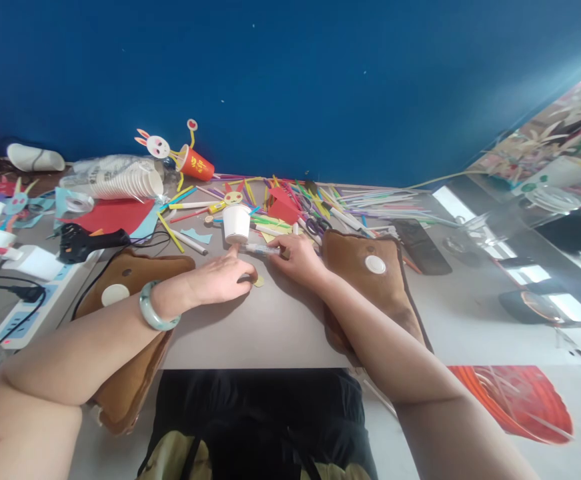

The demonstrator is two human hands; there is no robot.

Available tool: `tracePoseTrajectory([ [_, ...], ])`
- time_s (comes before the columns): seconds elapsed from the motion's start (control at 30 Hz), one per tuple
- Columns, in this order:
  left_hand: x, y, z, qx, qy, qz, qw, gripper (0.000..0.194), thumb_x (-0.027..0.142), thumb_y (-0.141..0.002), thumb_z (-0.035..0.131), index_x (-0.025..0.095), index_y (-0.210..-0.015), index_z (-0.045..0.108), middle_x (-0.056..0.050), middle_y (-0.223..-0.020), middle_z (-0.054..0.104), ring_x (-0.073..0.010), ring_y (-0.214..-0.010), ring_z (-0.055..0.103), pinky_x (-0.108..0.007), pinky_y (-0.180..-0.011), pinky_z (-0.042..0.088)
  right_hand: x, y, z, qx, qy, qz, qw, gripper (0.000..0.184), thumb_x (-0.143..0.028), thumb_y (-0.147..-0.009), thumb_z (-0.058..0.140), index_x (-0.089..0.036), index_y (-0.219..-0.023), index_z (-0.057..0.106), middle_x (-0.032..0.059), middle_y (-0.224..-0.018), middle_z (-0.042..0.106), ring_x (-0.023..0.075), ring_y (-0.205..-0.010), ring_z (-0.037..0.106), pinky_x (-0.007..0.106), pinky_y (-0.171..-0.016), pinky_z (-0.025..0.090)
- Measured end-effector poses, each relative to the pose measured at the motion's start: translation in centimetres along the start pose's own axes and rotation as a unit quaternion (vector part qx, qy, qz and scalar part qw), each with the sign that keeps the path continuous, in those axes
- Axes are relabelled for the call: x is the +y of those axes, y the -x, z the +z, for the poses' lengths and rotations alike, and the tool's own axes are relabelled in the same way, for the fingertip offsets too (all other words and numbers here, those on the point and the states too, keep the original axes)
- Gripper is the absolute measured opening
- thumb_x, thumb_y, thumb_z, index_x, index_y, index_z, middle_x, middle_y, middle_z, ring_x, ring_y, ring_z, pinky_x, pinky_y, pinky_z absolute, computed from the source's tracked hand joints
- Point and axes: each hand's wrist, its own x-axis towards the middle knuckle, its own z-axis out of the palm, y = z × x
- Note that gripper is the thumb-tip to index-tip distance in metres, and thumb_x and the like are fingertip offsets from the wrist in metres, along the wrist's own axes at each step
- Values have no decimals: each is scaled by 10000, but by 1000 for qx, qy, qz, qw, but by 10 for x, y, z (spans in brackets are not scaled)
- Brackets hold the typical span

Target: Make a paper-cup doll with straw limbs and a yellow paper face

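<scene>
My left hand (227, 275) rests low over the table with its fingers apart and partly bent. One fingertip reaches the base of a white paper cup (237, 223), which stands upright with a rabbit-like paper figure (233, 198) behind it. Beside my left thumb lies a small yellowish round piece (259, 281). My right hand (297, 260) is closed over a clear-and-white marker pen (259, 249) lying sideways, its end pointing at the cup. Bent fingers hide part of the pen.
Brown cushions (375, 267) lie under both forearms. Coloured sticks and pens (340, 210) cover the back, with scissors (315, 227) among them. At left are a glue gun (90, 243), stacked cups (120, 181) and a power strip (25, 313); at right, a phone (423, 247).
</scene>
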Motion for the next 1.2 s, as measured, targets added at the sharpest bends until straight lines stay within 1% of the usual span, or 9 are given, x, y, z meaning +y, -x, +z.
tracePoseTrajectory([
  [0.23,-2,-3,2,-10,8,-3,1000,354,321,-861,497,302,-1137,718,-114,-1261,570,-184,-771,678,-378,-859,526,1,0,1,-9,-10,-10,1000,111,-208,-817,673,-186,-918,716,22,-768,700,194,-778,618,356,-874,392],
  [0.43,-3,-2,3,-8,19,-1,1000,347,337,-846,496,301,-1107,723,-105,-1242,563,-177,-717,657,-371,-825,530,3,0,5,15,-32,-16,999,105,-193,-826,664,-192,-910,726,29,-804,708,199,-811,615,348,-858,420],
  [0.6,-7,-6,10,36,61,4,998,314,319,-820,527,291,-1061,726,-86,-1125,582,-211,-837,667,-341,-836,519,5,0,7,35,-61,-6,998,114,-209,-820,681,-193,-908,752,34,-820,723,203,-812,630,339,-832,455],
  [0.73,-10,-11,15,86,96,-13,992,270,315,-791,565,242,-1013,700,-81,-1046,602,-195,-740,648,-334,-743,522,5,-1,5,42,-77,6,996,126,-182,-790,695,-192,-894,765,34,-809,733,196,-771,637,319,-776,477],
  [0.83,-11,-14,14,133,178,-16,975,209,268,-757,573,203,-934,665,-61,-956,630,-152,-648,624,-278,-620,497,4,-1,1,54,-96,20,994,139,-180,-783,695,-179,-904,764,41,-820,743,194,-765,655,308,-759,490],
  [0.9,-10,-15,11,148,246,-21,958,153,230,-734,562,196,-865,633,-18,-785,625,-131,-583,598,-240,-545,457,3,0,0,62,-111,30,991,153,-192,-782,693,-171,-919,760,49,-841,752,201,-786,673,311,-771,501],
  [1.0,-6,-14,5,149,334,-54,929,94,188,-699,541,199,-786,575,40,-559,553,-119,-493,550,-211,-474,411,2,1,-2,70,-127,39,989,163,-210,-778,691,-176,-922,757,53,-878,763,215,-838,694,324,-806,514],
  [1.1,-5,-11,0,150,380,-85,909,95,162,-664,521,205,-748,534,62,-469,501,-116,-428,501,-205,-420,372,0,2,-2,72,-132,39,988,151,-229,-777,690,-183,-904,757,54,-896,768,219,-864,699,331,-827,518],
  [1.2,-6,-9,-2,172,388,-85,902,93,156,-651,509,210,-727,516,67,-456,482,-113,-413,474,-205,-402,346,-2,2,-3,72,-138,41,987,152,-241,-777,684,-182,-898,753,54,-908,768,215,-860,698,328,-824,517],
])
